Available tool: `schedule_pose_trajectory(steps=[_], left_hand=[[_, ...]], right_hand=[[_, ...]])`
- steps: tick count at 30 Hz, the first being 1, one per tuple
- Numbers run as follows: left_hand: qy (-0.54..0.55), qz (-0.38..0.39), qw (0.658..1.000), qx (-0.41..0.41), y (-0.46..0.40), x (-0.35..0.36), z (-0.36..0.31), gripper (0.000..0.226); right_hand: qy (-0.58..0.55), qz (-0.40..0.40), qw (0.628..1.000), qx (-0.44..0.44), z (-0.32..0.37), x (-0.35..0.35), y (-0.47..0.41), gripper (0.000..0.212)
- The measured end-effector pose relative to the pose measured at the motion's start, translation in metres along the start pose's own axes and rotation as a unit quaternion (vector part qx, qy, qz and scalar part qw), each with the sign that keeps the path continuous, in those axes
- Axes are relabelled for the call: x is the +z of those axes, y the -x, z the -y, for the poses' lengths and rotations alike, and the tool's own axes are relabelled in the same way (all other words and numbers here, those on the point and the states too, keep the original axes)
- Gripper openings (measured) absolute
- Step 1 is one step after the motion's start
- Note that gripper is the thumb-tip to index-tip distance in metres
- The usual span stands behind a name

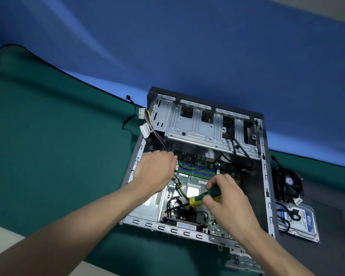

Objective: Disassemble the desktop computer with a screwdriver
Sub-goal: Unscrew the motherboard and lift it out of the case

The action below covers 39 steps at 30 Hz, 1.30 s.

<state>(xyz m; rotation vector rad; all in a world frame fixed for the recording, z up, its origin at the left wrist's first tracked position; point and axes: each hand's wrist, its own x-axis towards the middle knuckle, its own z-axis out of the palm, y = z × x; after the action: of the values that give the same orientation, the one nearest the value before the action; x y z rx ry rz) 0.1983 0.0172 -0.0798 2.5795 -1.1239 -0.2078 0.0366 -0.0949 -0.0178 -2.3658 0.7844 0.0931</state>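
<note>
Hands: both hands are inside the open computer case, above the motherboard.
Left hand [154,172]: it lies palm down at the left inner side of the case, over the left end of the memory slots. The fingers bend downward and their tips are hidden, so I cannot tell if they grip anything.
Cable bundle [147,124]: coloured wires with a white connector hang out over the far left corner of the case.
Computer case [266,176]: it lies on its side on the green bench mat, open upward, near the middle of the bench and close to its far edge. The metal drive cage sits at the far end of the case.
Motherboard [189,176]: a green board on the bottom of the case, with blue and green memory slots at its far side.
Screwdriver [204,197]: green and yellow handle, black shaft pointing down to the left, toward the black cables on the board.
Right hand [227,198]: the fingers and thumb curl around the screwdriver handle and hold it.
Cooler fan [288,181]: a black fan lies on the bench just right of the case.
Hard drive [299,224]: it lies near the fan, toward the near edge, with black cables on top.
</note>
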Motion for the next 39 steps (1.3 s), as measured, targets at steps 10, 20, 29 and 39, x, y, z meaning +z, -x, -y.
schedule_pose_trajectory(steps=[10,20,29,39], left_hand=[[0.088,0.003,0.993,0.085,0.013,-0.012,-0.013,0.023],[0.455,-0.093,0.849,-0.251,0.031,-0.031,-0.071,0.021],[0.752,0.049,0.47,-0.46,0.035,-0.035,-0.121,0.031],[0.785,0.043,0.437,-0.437,0.045,-0.03,-0.165,0.023]], right_hand=[[-0.121,-0.081,0.988,0.044,-0.026,-0.03,0.01,0.021],[-0.236,-0.158,0.956,0.069,-0.052,-0.088,0.024,0.015],[-0.32,-0.167,0.931,0.059,-0.073,-0.112,0.035,0.01],[-0.395,-0.146,0.902,0.098,-0.118,-0.107,0.053,0.01]])
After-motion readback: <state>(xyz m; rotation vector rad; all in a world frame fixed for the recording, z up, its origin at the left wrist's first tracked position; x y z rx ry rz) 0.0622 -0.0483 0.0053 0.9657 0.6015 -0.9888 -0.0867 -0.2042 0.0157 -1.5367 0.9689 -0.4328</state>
